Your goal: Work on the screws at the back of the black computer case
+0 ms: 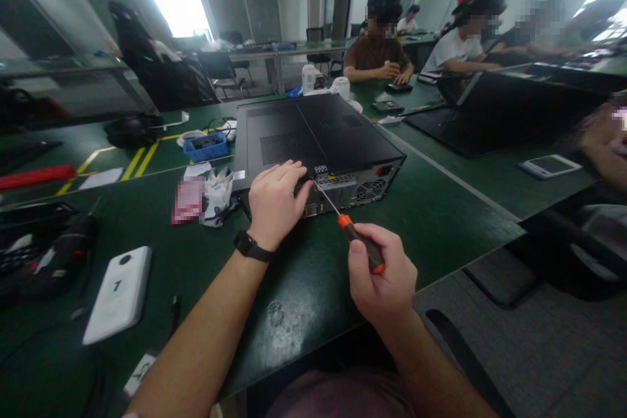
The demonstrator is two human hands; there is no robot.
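A black desktop computer case point(337, 134) lies flat on the green tabletop point(435, 235) in the centre of the frame, its rear panel, with a fan grille point(371, 190), facing the person. The right hand point(385, 274), right of the lower centre, closes its fingers around the handle of an orange-and-black screwdriver point(362, 243). The shaft points up and left to the case's rear edge, near the left thumb. The left hand point(277, 199) rests at the left part of that edge, its fingers side by side and bent over the top; whether they pinch anything there is hidden. A black smartwatch point(251, 246) is on the left wrist.

Bare tabletop lies between the case and the front table edge, with open room right of the case as far as the pale seam running down to the right. The left side is tighter: gloves point(218, 194) lie just beside the case's near left corner, and a blue bin point(206, 145) stands near its left side. A white power bank point(119, 294) lies at lower left, well apart from the case. White containers point(313, 80) stand near its far edge. At right, a white phone point(550, 166) lies near the tabletop's edge.
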